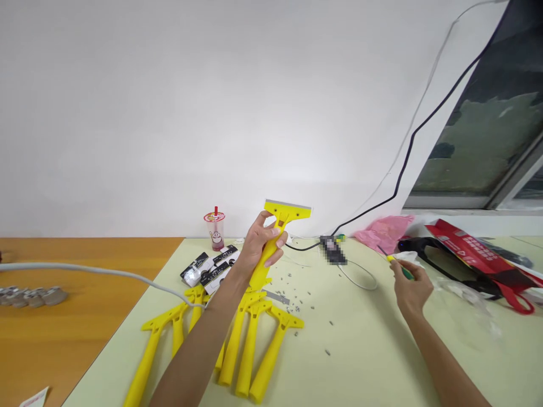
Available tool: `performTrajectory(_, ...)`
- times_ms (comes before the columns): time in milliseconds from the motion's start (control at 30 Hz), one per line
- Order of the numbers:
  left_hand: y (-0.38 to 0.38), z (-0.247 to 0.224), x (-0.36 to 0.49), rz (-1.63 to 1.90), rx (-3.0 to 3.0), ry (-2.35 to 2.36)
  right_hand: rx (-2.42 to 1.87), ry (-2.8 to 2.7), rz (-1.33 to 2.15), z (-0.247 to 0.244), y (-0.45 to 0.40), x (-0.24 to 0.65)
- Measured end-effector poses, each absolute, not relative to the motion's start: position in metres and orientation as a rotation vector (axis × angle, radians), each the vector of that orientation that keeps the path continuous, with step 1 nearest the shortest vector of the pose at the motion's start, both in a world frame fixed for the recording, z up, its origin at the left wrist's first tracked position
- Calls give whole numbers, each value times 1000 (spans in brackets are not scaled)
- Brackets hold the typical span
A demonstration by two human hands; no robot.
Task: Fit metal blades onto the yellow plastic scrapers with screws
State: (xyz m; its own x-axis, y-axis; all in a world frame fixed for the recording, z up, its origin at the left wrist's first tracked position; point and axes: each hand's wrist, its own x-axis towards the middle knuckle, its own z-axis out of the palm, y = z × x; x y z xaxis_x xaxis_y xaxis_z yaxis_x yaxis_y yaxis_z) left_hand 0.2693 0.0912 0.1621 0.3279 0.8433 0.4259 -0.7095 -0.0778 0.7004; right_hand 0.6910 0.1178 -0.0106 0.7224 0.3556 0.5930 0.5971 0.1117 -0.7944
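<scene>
The left hand [257, 246] is gripping one yellow plastic scraper [282, 217], fingers [271, 244] closed, above the surface [360, 350]; the right hand [409, 285] is pinching one green-handled screwdriver [407, 274]; at least six more scrapers [248, 362] are lying below.

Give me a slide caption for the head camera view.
Left hand raises a yellow plastic scraper; right hand grips a green-handled screwdriver.
</scene>
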Motion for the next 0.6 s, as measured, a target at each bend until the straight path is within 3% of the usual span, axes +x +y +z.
performTrajectory(200,96,138,277,1243,888,225,-1222,-851,-27,22,116,637)
performTrajectory(433,69,67,265,1135,720,549,-1164,-1176,405,-7,92,568)
performTrajectory(600,48,38,259,1137,604,672,-1174,-1245,502,-18,76,559)
